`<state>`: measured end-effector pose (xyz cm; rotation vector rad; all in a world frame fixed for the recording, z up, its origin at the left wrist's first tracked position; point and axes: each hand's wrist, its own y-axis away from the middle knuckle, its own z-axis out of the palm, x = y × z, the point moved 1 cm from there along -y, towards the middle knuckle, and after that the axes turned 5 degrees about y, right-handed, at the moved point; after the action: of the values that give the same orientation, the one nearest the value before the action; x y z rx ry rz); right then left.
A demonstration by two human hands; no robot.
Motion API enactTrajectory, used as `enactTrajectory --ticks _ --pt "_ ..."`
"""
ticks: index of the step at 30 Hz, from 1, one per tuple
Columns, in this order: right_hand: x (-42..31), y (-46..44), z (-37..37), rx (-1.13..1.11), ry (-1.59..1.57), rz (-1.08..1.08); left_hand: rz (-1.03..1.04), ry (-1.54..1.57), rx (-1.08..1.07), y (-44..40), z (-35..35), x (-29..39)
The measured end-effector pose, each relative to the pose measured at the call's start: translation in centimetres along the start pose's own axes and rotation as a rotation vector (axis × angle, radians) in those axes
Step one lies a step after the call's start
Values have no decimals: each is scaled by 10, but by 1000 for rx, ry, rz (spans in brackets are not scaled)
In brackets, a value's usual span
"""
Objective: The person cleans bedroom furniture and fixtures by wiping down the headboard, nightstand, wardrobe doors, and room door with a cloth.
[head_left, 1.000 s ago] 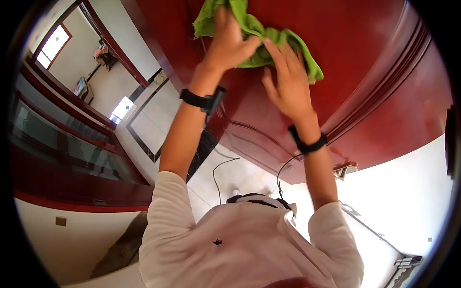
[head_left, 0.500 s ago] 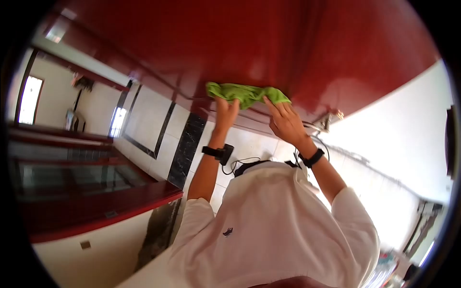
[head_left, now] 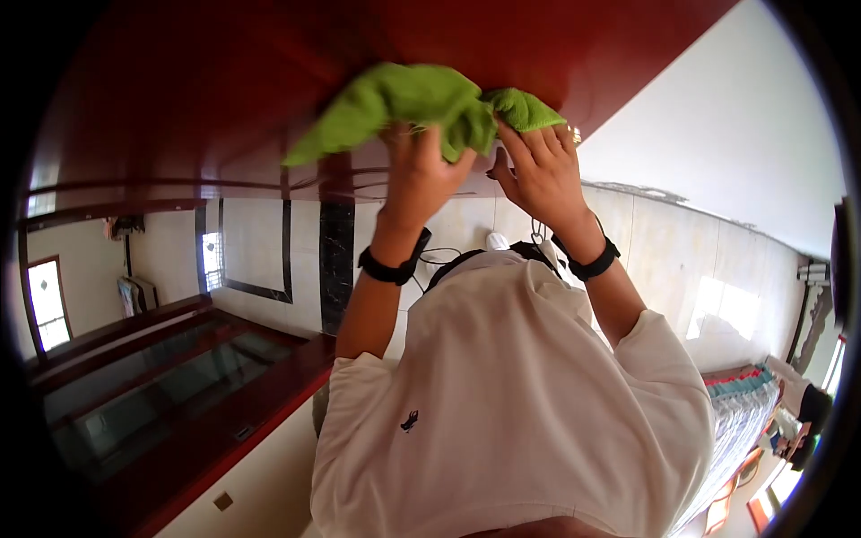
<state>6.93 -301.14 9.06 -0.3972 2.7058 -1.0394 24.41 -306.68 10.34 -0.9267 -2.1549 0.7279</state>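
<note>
A green cloth [head_left: 408,94] lies bunched against the glossy dark red panel [head_left: 502,36], its left end hanging out in a blurred point. My left hand [head_left: 429,175] grips the cloth near its middle, with the fingers curled and partly hidden behind it. Over the cloth's right end, my right hand [head_left: 543,175] holds on with its fingertips, the thumb standing apart below. Both wrists wear black bands. A small metal fitting [head_left: 575,135] shows just beside my right fingertips, at the panel's edge.
White wall [head_left: 717,117] runs along the right of the red panel. To the left is a dark red frame with glass panes [head_left: 179,377]. Pale floor tiles [head_left: 646,233] with a black strip [head_left: 337,260] lie below. A bed-like patterned cover [head_left: 740,430] is at lower right.
Both hands and the cloth appear higher in view and larger. The cloth's left end has swung out and spread leftward. My view has turned, showing more wall and the patterned cover at right.
</note>
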Motion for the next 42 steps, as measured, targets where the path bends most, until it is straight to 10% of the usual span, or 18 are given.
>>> enactTrajectory --ticks 8,14,29,35,42 --pt "54 52 -19 -94 23 185 165 241 -265 43 49 16" --pt "61 63 -26 -82 -74 217 -155 382 -557 36 67 36" --pt "9 76 17 -195 -65 256 -523 272 -609 61 32 -12" --pt "29 94 22 -127 -124 165 -46 275 -422 64 87 15" --pt "52 105 2 -81 -203 189 -208 -128 -427 51 129 52"
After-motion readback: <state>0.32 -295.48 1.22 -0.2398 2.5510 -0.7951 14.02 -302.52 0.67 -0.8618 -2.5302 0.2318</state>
